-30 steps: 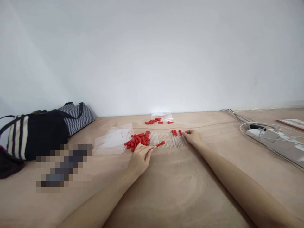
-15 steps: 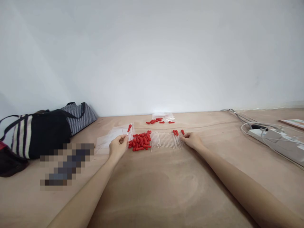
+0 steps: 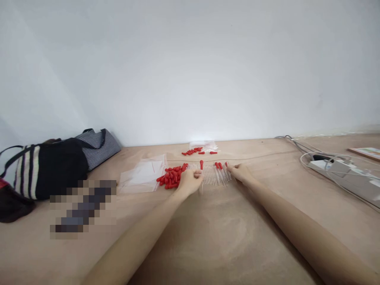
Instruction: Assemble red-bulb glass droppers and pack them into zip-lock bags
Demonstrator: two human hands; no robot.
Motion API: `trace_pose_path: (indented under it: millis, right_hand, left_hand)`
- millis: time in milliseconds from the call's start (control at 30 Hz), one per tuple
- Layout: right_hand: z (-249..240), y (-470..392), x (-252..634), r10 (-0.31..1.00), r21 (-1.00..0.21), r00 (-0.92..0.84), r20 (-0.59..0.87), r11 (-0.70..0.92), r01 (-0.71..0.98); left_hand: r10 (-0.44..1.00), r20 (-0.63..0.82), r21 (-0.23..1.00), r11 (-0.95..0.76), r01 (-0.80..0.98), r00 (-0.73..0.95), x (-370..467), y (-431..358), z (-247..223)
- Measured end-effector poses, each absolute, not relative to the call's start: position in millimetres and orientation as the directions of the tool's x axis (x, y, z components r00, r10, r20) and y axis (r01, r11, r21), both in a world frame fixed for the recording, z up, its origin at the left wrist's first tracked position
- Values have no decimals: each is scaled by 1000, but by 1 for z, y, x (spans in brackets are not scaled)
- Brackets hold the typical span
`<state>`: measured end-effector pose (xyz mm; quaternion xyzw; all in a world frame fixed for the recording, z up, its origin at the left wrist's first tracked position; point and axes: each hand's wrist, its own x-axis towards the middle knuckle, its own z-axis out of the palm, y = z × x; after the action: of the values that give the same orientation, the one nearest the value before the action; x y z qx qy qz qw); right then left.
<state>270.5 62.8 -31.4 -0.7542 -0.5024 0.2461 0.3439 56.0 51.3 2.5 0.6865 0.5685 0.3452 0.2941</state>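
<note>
My left hand [image 3: 190, 181] is closed around a glass dropper with a red rubber bulb [image 3: 201, 164], which points upward above the fingers. It is over the left part of a row of clear glass tubes [image 3: 212, 177]. At the row's right end, my right hand [image 3: 241, 173] is pinched on a slim dropper, partly hidden, with a blurred bit of red at the fingertips. Two red-bulbed droppers [image 3: 218, 165] lie between the hands. Left of my left hand is a heap of loose red rubber bulbs [image 3: 171, 178], partly covered by it.
Clear plastic bags [image 3: 139, 176] lie left of the heap. Farther back are more red bulbs [image 3: 191, 151] and another small bag [image 3: 203, 145]. A black bag [image 3: 62, 166] stands at the left. Cables and a white power strip [image 3: 347, 174] are at the right.
My left hand has moved right with its dropper, from beside the plastic bags to over the tubes. The right hand stays at the row's right end; the red at its fingertips shows less.
</note>
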Motion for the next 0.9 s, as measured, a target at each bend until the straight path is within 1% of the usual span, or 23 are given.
trace_pose_path:
  millis: [167,300,400,467,600,700,767,867,900]
  right_hand:
    - [-38,58,282,908,-823,418,31,-215,526]
    - [-44,53,285,920,-847,385,74,-146,512]
    - [-47,51,286,928,-851,360,94,-112,512]
    - [-48,51,286,928,-851,359,102,-105,515]
    - [-49,51,286,927,-850,357,116,-93,518]
    - [-49,49,285,925,-849,357,127,-85,521]
    - [-48,48,285,924,-850,359,133,-81,521]
    - [-48,47,283,920,-852,366,137,-80,518]
    - [-48,46,283,920,-853,368,137,-79,516]
  left_hand:
    - [981,78,701,-179,690,175,111,68,2]
    - [982,44,628,-169,760,182,130,77,-4]
    - [982,56,588,-180,789,182,133,80,-8]
    - [976,92,563,-213,799,196,132,80,-8]
    - [940,215,486,-338,806,264,104,74,3]
    - [875,287,400,-479,781,390,58,72,17]
    - [822,305,337,-566,753,481,23,74,25]
    - [749,286,251,-660,708,597,-14,83,31]
    - [694,270,166,-717,677,668,-20,87,31]
